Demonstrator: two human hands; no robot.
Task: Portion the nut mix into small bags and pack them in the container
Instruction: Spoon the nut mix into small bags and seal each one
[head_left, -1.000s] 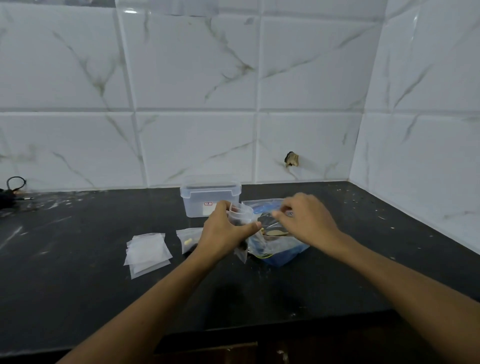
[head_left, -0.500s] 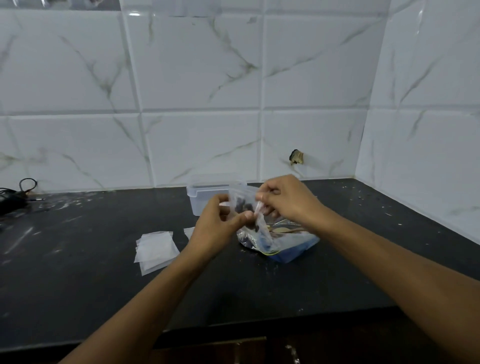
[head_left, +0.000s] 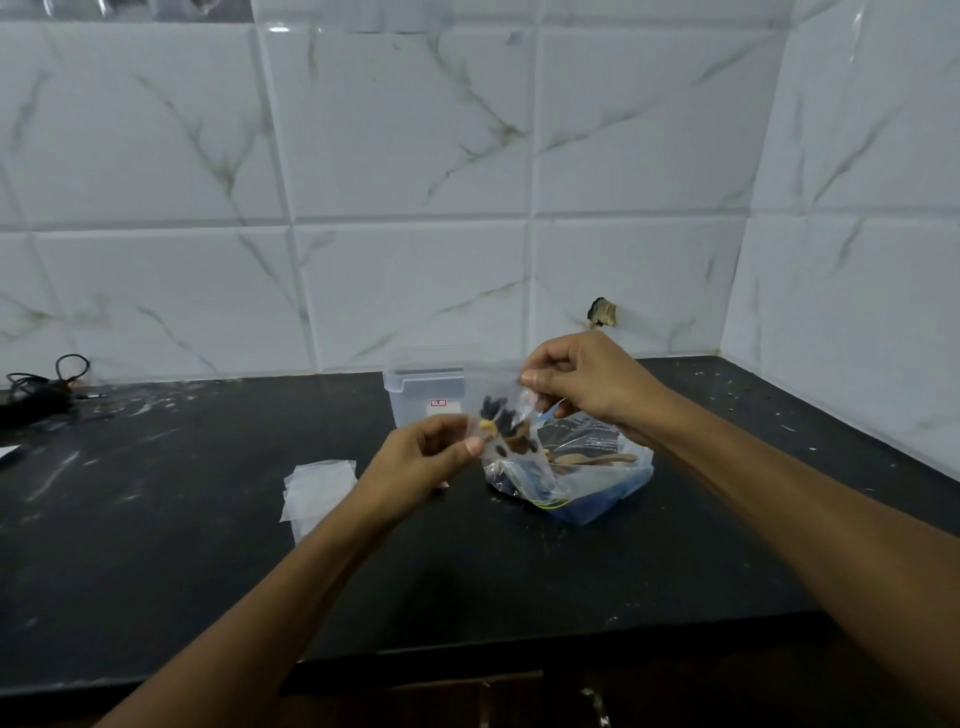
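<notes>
- the left hand (head_left: 423, 457) pinches the lower left edge of a small bag (head_left: 501, 421) between thumb and fingertips; the right hand (head_left: 582, 387) pinches its top right corner, so the bag hangs in the air between the two hands, above the counter (head_left: 467, 582).
- the bag already holds a portion of nut mix, dark pieces with a yellowish one; the step in hand looks like closing its mouth.
- the next move probably calls for running the pinching fingers along the top strip until it seals, keeping the bag upright so nothing spills.
- left of the left hand lies a stack of empty bags (head_left: 319, 480).
- just below and beyond the right hand sits the big nut mix bag (head_left: 587, 467), open; its white print is too small to read.
- beyond both hands stands the clear container (head_left: 415, 397), without a lid, well apart from neither; it carries a small red-edged label whose writing i cannot make out.
</notes>
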